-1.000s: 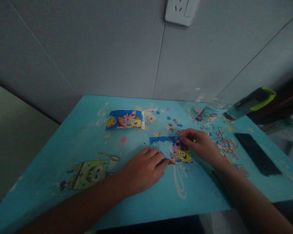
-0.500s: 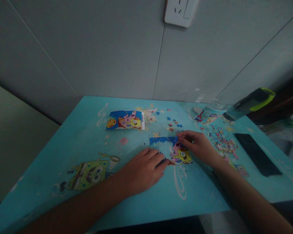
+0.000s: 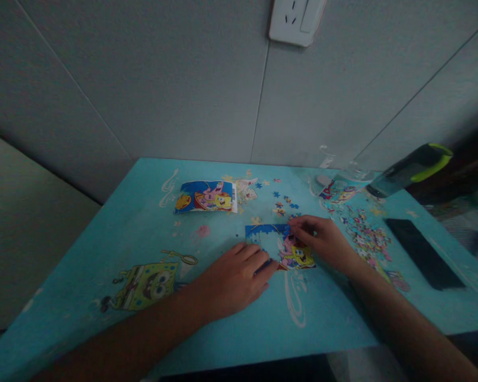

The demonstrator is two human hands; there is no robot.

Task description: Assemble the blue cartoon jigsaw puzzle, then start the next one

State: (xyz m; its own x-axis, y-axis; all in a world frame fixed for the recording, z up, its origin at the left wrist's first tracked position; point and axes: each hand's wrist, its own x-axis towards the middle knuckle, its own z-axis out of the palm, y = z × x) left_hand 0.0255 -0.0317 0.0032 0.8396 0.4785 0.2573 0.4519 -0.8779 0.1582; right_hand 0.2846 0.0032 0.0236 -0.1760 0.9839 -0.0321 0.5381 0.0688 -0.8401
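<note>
Fingers (image 3: 256,260) of the left hand (image 3: 233,278) lay flat and a little spread, holding nothing, with their tips touching the lower left edge of the small, partly built cartoon jigsaw puzzle (image 3: 276,245). This puzzle sat near the middle of the bright blue-green table with cartoon drawings (image 3: 143,228), between the two hands. On the right hand (image 3: 324,241), the fingers (image 3: 300,229) were bent and bunched close together at the puzzle's top right side, touching it; it was too small to tell if they pinched a piece. Some loose blue pieces (image 3: 284,201) lay just behind the puzzle. A big heap of colourful loose pieces (image 3: 366,239) sat to the right of the right hand, and a flat black phone (image 3: 424,253) lay beyond the heap. Well apart, at the back left, lay a colourful picture card (image 3: 206,197).
</note>
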